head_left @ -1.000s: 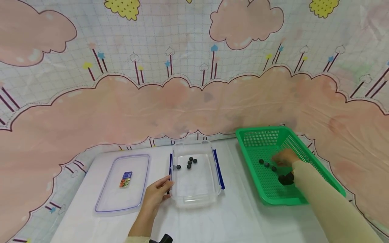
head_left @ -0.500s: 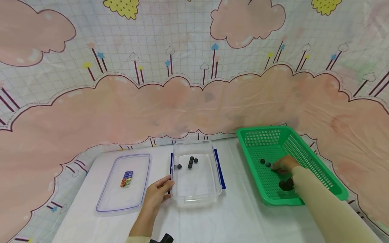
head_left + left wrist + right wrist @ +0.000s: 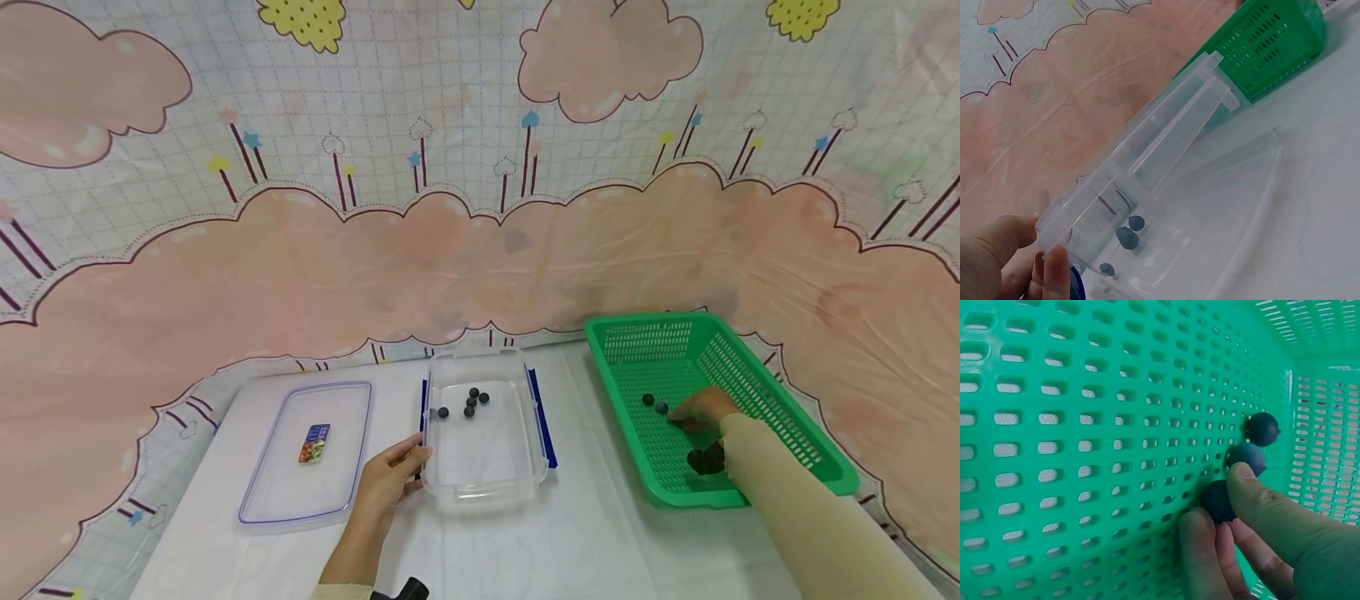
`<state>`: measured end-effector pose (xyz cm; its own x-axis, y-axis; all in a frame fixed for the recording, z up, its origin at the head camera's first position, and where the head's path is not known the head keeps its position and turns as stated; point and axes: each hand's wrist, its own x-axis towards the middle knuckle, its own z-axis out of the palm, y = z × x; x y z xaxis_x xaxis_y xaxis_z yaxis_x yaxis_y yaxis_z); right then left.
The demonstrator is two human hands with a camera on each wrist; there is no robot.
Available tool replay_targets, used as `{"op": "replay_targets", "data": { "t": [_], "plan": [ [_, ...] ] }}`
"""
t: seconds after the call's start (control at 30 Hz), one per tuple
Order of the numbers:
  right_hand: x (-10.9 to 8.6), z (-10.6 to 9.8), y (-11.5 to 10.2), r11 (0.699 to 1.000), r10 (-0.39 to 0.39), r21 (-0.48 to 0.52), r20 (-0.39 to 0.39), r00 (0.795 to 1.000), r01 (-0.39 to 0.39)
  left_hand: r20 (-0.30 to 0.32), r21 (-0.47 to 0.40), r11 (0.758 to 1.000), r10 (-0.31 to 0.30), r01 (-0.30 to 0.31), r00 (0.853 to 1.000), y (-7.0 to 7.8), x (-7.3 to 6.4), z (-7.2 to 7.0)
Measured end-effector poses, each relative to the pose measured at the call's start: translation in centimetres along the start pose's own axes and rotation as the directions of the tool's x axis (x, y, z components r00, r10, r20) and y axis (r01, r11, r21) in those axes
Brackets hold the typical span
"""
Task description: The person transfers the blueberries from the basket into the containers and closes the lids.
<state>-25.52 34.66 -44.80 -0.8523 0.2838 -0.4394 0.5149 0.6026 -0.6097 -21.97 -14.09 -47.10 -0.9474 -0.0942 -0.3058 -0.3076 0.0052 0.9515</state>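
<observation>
The right fingers (image 3: pixel 1200 547) partly hide a dark berry (image 3: pixel 1216 501).

right hand (image 3: pixel 707 407) inside green basket (image 3: pixel 663 457)

On the white table (image 3: pixel 600 550): green slotted basket (image 3: pixel 697 497) by the right edge, blue-black berries (image 3: pixel 1264 429), clear box (image 3: pixel 487 458) with blue clips (image 3: pixel 542 417), clear blue-rimmed lid (image 3: pixel 300 492) by the left edge.

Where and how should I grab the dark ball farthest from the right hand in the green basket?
Likely from above, since the green basket is open-topped: pinch the far ball by its round sides, crosswise to the row, because the next ball crowds it on the side toward the right hand.
</observation>
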Motion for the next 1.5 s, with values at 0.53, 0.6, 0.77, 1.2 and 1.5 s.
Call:
{"op": "replay_targets", "data": {
  "t": [0.53, 0.6, 0.77, 1.2, 1.5],
  "plan": [
    [0.1, -0.4, 0.6, 0.992, -0.014, 0.126, 0.017, 1.000, 0.012, -0.005, 0.005, 1.000, 0.006, -0.006, 1.000, -0.1, 0.0, 0.0],
    [0.1, -0.5, 0.8, 0.985, -0.040, 0.172, 0.048, 0.998, 0.032, -0.003, 0.004, 1.000, 0.005, -0.005, 1.000, -0.1, 0.0, 0.1],
    [0.0, -0.9, 1.1, 0.948, -0.075, 0.318, 0.153, 0.985, 0.023, 0.003, 0.003, 1.000, 0.006, -0.006, 1.000, 0.0, 0.0, 0.1],
    [-0.7, -1.4, 0.8, 0.871, -0.117, 0.488, 0.307, 0.944, -0.051, -0.004, 0.000, 1.000, 0.002, -0.002, 1.000, -0.1, 0.0, 0.1],
    [-1.2, -1.1, 0.6, 0.861, -0.232, 0.508, 0.349, 0.908, 0.025, 0.003, -0.012, 1.000, -0.003, 0.003, 1.000, -0.1, 0.0, 0.0]
  ]
}}
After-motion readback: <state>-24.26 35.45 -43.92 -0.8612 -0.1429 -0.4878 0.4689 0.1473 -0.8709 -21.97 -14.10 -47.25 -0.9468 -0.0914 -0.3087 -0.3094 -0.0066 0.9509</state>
